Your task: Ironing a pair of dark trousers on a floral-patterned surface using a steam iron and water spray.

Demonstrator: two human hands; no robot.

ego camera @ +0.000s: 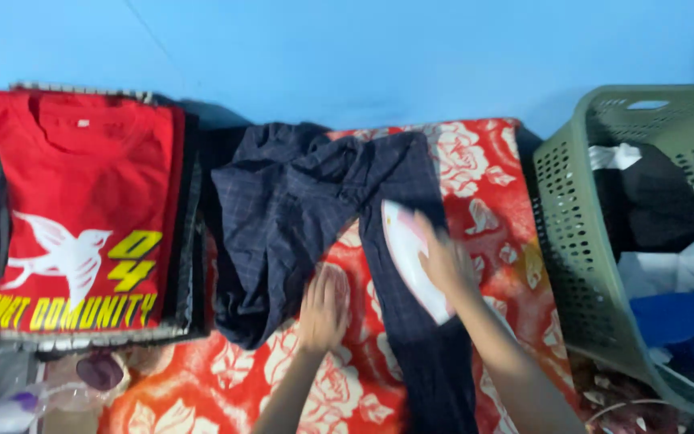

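On the red floral cloth (475, 169) below a blue wall (347, 48): right hand (443, 261) gripping iron (407, 257); left hand (323, 309) flat, fingers spread.

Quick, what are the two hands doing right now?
Left hand: open, flat on the red flowered cloth beside the dark checked trousers.
Right hand: closed around the white iron, which rests on the trousers.

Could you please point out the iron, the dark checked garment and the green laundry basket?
iron (406, 255), head view, on its white side.
dark checked garment (291, 209), head view, on its bunched upper part.
green laundry basket (572, 241), head view, on its perforated left wall.
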